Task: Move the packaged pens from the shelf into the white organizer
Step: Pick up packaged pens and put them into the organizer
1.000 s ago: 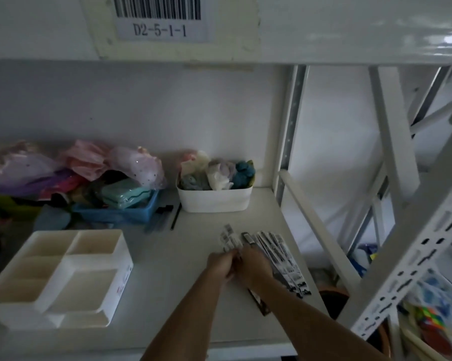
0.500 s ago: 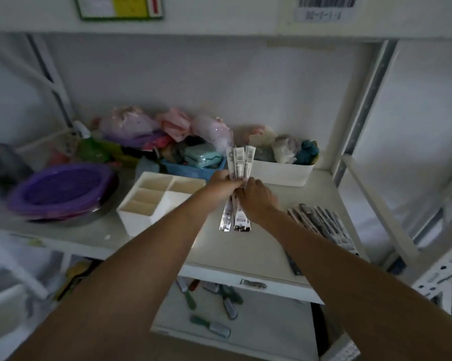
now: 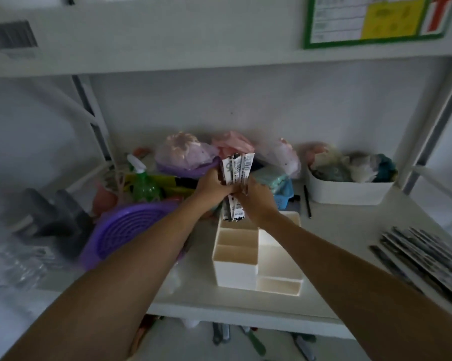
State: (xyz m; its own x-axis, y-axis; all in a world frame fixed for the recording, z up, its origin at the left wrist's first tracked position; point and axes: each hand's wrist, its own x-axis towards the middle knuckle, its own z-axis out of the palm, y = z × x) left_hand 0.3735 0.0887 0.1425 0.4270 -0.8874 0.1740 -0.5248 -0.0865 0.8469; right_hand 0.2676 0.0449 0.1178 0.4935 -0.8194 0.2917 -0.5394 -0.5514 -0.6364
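Both hands hold one small bundle of packaged pens (image 3: pixel 237 170) upright, its barcoded tops sticking out above my fingers. My left hand (image 3: pixel 211 185) grips it from the left and my right hand (image 3: pixel 256 199) from the right. The bundle's lower ends hang just over the back compartment of the white organizer (image 3: pixel 235 267), which stands on the shelf (image 3: pixel 350 235) in front of me. More packaged pens (image 3: pixel 425 259) lie in a fanned pile at the shelf's right edge.
A purple basket (image 3: pixel 131 227) and a green spray bottle (image 3: pixel 143 183) stand left of the organizer. Behind it are bagged items and a blue tray (image 3: pixel 283 196). A white bin (image 3: pixel 350 188) of cloths stands at the back right, a black pen (image 3: pixel 307 201) beside it.
My hands lifted a few packaged pens off the pile at the right and carried them left. The bundle now hangs over the organizer's back compartment. The view turned left.
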